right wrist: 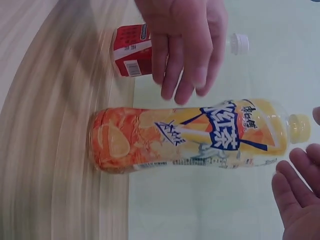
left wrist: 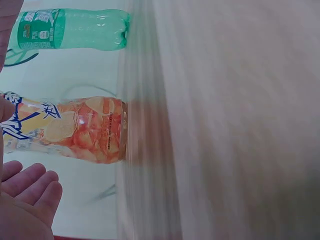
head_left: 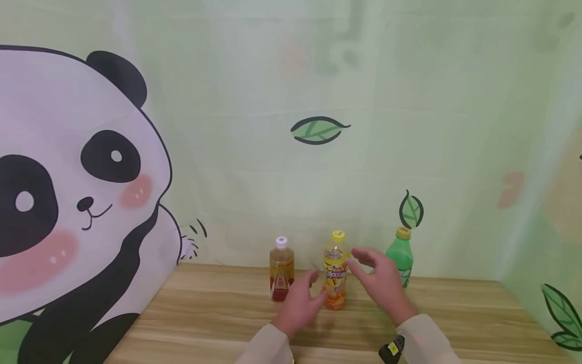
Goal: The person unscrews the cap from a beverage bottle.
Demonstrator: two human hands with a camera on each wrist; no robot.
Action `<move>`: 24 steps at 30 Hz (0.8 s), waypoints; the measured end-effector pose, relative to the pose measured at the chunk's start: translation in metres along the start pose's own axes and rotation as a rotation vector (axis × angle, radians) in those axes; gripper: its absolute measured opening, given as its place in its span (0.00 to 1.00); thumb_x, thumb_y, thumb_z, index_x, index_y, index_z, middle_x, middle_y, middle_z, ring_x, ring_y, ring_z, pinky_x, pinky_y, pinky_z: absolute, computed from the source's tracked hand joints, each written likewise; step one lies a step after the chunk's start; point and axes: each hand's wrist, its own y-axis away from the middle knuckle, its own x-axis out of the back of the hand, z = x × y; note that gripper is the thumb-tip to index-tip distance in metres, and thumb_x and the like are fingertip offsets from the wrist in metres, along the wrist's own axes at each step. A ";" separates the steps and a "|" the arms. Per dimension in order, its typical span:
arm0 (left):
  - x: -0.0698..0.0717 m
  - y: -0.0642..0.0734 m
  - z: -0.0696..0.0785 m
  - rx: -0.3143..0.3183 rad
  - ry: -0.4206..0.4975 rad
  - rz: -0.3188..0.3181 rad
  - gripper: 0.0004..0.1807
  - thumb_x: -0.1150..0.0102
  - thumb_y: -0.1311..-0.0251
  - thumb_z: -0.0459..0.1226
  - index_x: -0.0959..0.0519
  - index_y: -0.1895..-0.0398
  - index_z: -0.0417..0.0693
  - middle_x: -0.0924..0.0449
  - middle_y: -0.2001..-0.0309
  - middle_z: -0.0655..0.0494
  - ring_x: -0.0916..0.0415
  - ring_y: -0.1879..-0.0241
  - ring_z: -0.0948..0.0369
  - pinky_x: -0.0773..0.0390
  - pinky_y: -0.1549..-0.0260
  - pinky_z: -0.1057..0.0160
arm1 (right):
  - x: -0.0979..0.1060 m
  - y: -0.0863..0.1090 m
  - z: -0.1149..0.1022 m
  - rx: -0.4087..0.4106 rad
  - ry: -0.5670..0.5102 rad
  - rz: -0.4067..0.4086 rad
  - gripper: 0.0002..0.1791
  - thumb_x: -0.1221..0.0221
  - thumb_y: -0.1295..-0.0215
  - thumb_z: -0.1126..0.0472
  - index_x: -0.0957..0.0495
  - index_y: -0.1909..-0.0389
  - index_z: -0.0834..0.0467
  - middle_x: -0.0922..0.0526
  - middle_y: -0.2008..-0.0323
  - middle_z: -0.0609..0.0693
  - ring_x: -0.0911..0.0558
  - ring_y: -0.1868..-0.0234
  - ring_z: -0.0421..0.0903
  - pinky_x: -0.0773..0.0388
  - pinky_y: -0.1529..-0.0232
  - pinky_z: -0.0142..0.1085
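Note:
A yellow-capped tea bottle [head_left: 335,288] with an orange, fruit-printed label stands upright on the wooden table. My left hand [head_left: 301,304] is at its left side, fingers relaxed, holding nothing. On the other side my right hand [head_left: 379,280] reaches toward the bottle's upper part, fingers extended. In the right wrist view a gap shows between the tea bottle [right wrist: 190,135] and the right fingers [right wrist: 295,185]; the left hand [right wrist: 187,45] hovers beside it. A white-capped bottle [head_left: 282,263] with a red and yellow label stands left, partly behind my left hand.
A green bottle [head_left: 400,253] with a yellow cap stands behind my right hand. The wooden table [head_left: 218,308] meets a pale green backdrop [head_left: 236,177] printed with a panda and leaves. A black strap device [head_left: 392,350] sits at my right wrist.

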 end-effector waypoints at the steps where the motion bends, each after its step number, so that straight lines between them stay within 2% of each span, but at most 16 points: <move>1: -0.002 -0.002 0.000 0.010 0.013 0.006 0.32 0.36 0.32 0.46 0.31 0.29 0.43 0.24 0.33 0.44 0.26 0.33 0.47 0.24 0.35 0.46 | -0.001 -0.001 -0.001 -0.005 -0.013 0.005 0.23 0.35 0.31 0.49 0.20 0.42 0.57 0.15 0.42 0.54 0.16 0.41 0.55 0.17 0.43 0.50; 9: -0.009 -0.013 0.001 0.092 0.101 0.033 0.41 0.32 0.37 0.53 0.34 0.27 0.45 0.27 0.30 0.45 0.28 0.32 0.46 0.25 0.36 0.42 | -0.010 -0.014 -0.010 -0.039 -0.077 0.055 0.26 0.36 0.31 0.44 0.21 0.40 0.56 0.17 0.38 0.53 0.20 0.35 0.56 0.21 0.38 0.54; 15: -0.014 -0.021 0.008 0.129 0.151 0.065 0.42 0.28 0.41 0.52 0.33 0.27 0.50 0.27 0.30 0.48 0.28 0.31 0.48 0.26 0.34 0.41 | -0.015 -0.026 -0.014 -0.073 -0.142 0.047 0.30 0.34 0.33 0.42 0.22 0.38 0.56 0.19 0.37 0.53 0.23 0.32 0.56 0.24 0.33 0.54; 21: -0.023 -0.029 0.013 0.133 0.266 0.032 0.42 0.26 0.44 0.53 0.33 0.29 0.52 0.24 0.34 0.50 0.26 0.34 0.51 0.28 0.33 0.39 | -0.015 -0.036 -0.009 -0.120 -0.212 0.039 0.38 0.32 0.39 0.37 0.25 0.36 0.57 0.21 0.35 0.54 0.24 0.31 0.56 0.28 0.30 0.54; 24: -0.027 -0.033 0.012 0.135 0.310 0.011 0.42 0.26 0.44 0.53 0.34 0.29 0.52 0.23 0.36 0.52 0.24 0.37 0.53 0.26 0.34 0.41 | -0.015 -0.040 -0.008 -0.131 -0.229 0.032 0.39 0.31 0.40 0.37 0.25 0.36 0.56 0.21 0.35 0.54 0.25 0.32 0.55 0.28 0.29 0.54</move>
